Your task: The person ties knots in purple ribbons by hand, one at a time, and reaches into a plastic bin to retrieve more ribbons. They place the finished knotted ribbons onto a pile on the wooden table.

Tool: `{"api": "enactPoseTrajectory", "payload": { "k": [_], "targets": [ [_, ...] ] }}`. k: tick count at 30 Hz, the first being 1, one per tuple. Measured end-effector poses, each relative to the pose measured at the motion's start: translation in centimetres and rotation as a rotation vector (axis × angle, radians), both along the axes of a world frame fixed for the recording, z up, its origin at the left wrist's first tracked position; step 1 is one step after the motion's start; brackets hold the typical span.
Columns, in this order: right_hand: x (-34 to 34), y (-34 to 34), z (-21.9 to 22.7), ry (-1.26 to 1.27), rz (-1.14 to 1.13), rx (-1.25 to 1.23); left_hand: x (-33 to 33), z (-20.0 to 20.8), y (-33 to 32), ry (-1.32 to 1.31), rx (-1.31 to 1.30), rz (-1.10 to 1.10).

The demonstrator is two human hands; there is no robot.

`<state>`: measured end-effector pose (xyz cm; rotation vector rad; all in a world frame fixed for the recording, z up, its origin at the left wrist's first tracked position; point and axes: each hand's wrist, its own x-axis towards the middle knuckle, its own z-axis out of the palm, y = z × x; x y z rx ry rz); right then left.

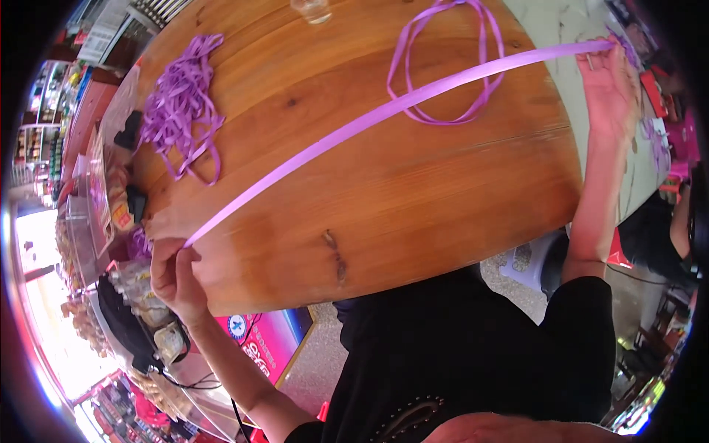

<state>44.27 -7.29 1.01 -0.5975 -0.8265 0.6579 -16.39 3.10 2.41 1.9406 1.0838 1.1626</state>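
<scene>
A long purple ribbon (354, 133) is stretched between my two hands across the wooden table. Its left end is pinched between the thumb and fingers of my left hand (177, 277), near the table's left front edge. My right hand (607, 88), palm turned up, grips the other end at the far right, past the wooden top and over a pale marbled surface. Beneath the taut strip lies a loose loop of purple ribbon (410, 107). At the far left of the table rests a tangled heap of purple ribbon (181, 100).
A clear glass (313, 10) stands at the table's far edge. The wooden table (413, 214) spreads before me, with the marbled surface (543, 22) at its right. A pink sign (269, 343) is below the front left edge. A pale plastic stool (526, 266) stands below the right.
</scene>
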Motion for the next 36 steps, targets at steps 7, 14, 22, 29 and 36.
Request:
{"api": "enactPoseTrajectory", "payload": {
  "k": [7,14,22,29,36],
  "targets": [
    [1.5,-0.2,-1.5,0.214,-0.063,-0.031,-4.9,-2.4,-0.1,-0.082,-0.049,0.135],
    [-3.9,0.4,0.7,0.153,-0.073,-0.069,-5.7,-4.5,0.6,-0.894,-0.368,-0.183],
    [-6.6,-0.2,1.7,-0.091,-0.06,-0.145,-3.5,-1.2,3.9,-1.474,-0.472,-0.387],
    [-10.5,-0.5,2.5,-0.444,-0.244,-0.222,7.6,1.2,1.5,-1.014,-0.594,-0.256],
    [-12.4,0.0,2.3,-0.566,-0.139,-0.127,21.3,1.9,-2.2,-0.847,-0.814,-0.452]
  ]
}}
